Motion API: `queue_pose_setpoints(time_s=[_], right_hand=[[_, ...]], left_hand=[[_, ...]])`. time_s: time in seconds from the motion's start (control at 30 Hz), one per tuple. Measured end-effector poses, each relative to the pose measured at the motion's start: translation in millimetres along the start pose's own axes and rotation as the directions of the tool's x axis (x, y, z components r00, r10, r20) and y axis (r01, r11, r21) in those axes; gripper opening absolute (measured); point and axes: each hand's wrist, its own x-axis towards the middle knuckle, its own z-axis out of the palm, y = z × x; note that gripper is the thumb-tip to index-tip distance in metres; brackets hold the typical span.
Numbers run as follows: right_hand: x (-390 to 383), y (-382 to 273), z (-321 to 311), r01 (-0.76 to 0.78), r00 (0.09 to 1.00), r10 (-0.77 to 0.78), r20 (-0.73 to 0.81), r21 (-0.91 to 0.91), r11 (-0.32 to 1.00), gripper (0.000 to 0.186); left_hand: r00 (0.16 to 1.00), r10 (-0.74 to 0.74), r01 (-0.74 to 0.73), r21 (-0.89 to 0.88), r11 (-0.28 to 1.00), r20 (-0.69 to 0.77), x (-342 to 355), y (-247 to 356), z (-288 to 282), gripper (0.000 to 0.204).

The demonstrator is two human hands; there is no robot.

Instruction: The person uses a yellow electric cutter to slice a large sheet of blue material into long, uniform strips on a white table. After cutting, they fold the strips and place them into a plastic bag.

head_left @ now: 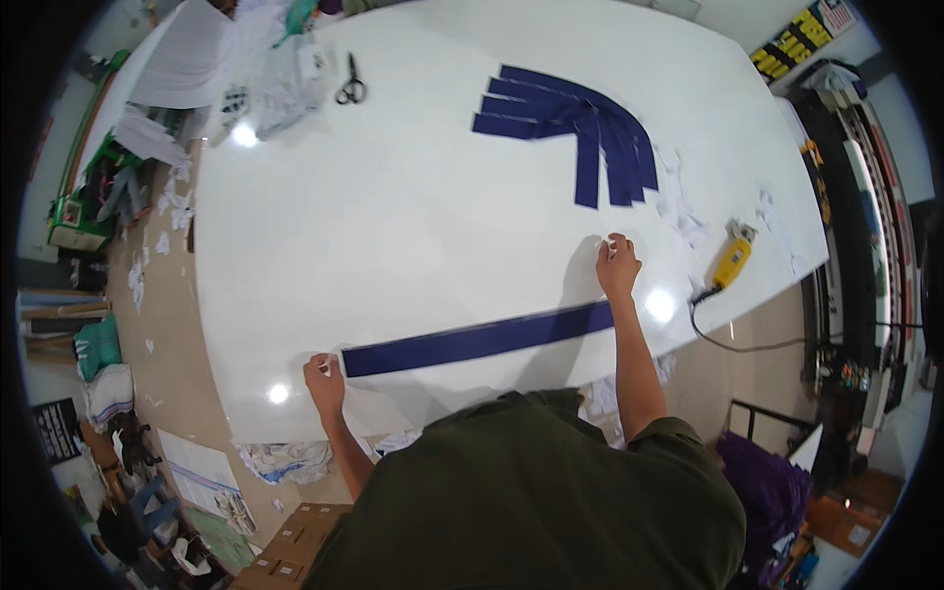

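A long dark blue fabric strip point(472, 344) lies flat along the near side of the white table, slanting up to the right. Just past its left end is my left hand point(325, 382), fingers curled in a pinch with a small white scrap showing between them. My right hand point(618, 265) is raised beyond the strip's right end, its forearm crossing over that end and hiding it. A small white scrap shows at the pinched fingertips there too. Farther off lies a fanned, bent stack of dark blue strips point(587, 123).
Black scissors point(351, 84) lie at the far left of the white table point(393, 226). A yellow corded electric cutter point(732, 261) rests at the right edge, its cable trailing off. White scraps point(678, 202) lie near the stack. Crumpled clear plastic point(290, 88) sits at the back left.
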Motion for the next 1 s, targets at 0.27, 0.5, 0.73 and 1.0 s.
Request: queue_pose_setpoints(time_s=[0.27, 0.5, 0.73, 1.0], right_hand=[[62, -84, 54, 0.111, 0.984, -0.086, 0.157, -0.155, 0.982, 0.011], [-36, -183, -43, 0.363, 0.869, -0.443, 0.219, 0.326, 0.873, 0.004], [-80, -251, -160, 0.191, 0.901, -0.355, 0.249, 0.506, 0.841, 0.012], [-88, -215, -208, 0.119, 0.993, -0.075, -0.095, 0.656, 0.745, 0.014]], left_hand=[[0.999, 0.040, -0.039, -0.135, 0.990, 0.001, 17, 73, 12, 0.025], [0.811, 0.082, 0.306, -0.539, 0.785, 0.580, -1, 165, 81, 0.034], [0.151, 0.704, 0.988, -0.133, -0.080, 0.694, -32, 305, 110, 0.077], [0.650, 0.432, 0.737, -0.377, -0.561, 0.625, 27, 343, 106, 0.036]])
